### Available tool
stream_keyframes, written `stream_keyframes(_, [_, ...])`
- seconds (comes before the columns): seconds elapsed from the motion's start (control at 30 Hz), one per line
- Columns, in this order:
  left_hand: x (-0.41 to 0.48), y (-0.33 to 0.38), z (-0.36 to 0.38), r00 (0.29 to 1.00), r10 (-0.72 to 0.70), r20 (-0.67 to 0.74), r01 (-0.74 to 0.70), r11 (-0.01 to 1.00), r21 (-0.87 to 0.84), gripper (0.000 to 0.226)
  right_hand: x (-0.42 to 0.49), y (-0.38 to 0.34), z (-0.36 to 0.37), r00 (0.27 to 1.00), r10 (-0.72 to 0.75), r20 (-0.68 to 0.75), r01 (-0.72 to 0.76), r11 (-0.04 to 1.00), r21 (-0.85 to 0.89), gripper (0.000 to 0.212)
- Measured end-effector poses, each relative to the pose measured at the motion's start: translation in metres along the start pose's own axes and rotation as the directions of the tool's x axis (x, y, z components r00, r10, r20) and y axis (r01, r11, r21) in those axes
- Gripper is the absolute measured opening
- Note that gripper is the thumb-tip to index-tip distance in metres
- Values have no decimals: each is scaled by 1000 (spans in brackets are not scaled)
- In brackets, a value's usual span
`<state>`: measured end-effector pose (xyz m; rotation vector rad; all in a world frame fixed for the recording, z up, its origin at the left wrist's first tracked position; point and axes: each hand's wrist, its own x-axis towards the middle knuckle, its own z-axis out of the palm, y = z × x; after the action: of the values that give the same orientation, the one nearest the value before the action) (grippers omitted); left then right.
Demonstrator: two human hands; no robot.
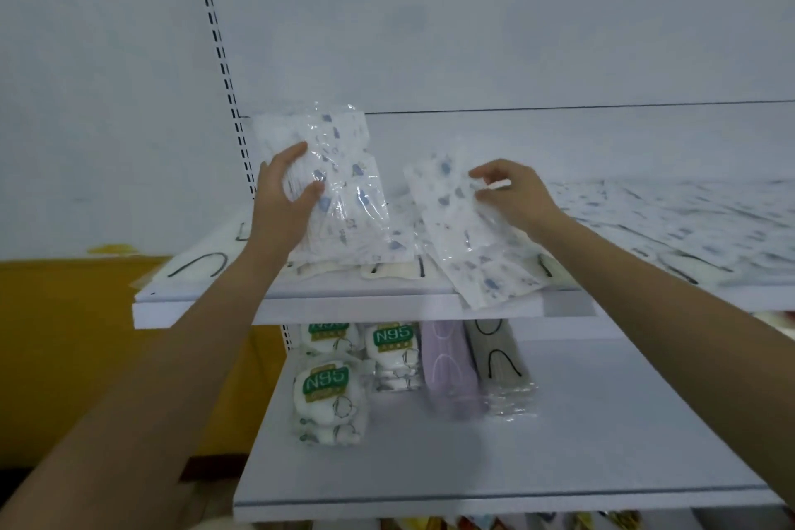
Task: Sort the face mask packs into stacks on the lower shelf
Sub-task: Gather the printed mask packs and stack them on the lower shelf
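Gripping a bundle [344,194]: left hand [281,207] — right hand [516,194] fingers pinch a blurred pack [456,237]; upper shelf [344,308] cuts off N95 stacks [391,349].

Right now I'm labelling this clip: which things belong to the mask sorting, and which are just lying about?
Job: left hand, gripping printed packs; right hand, pinching a single pack; N95 stacks, purple stack and grey stack on the lower shelf; loose packs on the upper shelf.
Lying about: yellow surface at left; colourful items under the lower shelf.
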<state>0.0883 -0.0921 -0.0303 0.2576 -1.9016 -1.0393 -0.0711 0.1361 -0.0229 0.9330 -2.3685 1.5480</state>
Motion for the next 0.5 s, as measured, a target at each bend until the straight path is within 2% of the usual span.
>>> stream_keyframes(0.17, [-3, 10, 11, 999, -21, 41, 23, 998, -54, 45, 1, -38, -5, 998, -61, -17, 63, 942, 331, 24])
stream_keyframes(0.27, [-7, 22, 23, 992, -67, 111, 86, 981, -173, 35, -8, -57, 7, 995, -89, 38, 65, 903, 424, 24])
stream_keyframes(0.37, [-13, 30, 34, 984, -69, 164, 114, 952, -283, 33, -18, -66, 27, 992, -124, 31, 109, 947, 302, 25])
stream_keyframes(0.43, [-15, 30, 37, 992, 29, 125, 0, 975, -224, 45, -23, -68, 39, 989, -144, -29, 147, 972, 185, 33])
stream_keyframes(0.5, [-14, 29, 34, 983, 149, 107, -127, 974, -190, 61, -23, -68, 46, 992, -121, -34, 125, 980, 156, 56])
